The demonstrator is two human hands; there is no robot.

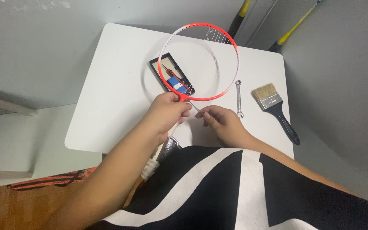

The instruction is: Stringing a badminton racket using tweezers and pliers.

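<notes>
Black-and-white cloth (235,191) covers my lap, nearest of all. Just beyond it my left fingers (167,113) wrap tight around the racket (199,59) at its throat, its red-and-white hoop rising over the bench (107,85). My right fingers (220,121) pinch a thin metal tool (196,108) beside them. Right of those lie a wrench (238,98) and paintbrush (275,110); past my left fingers, a black tray (171,74).
</notes>
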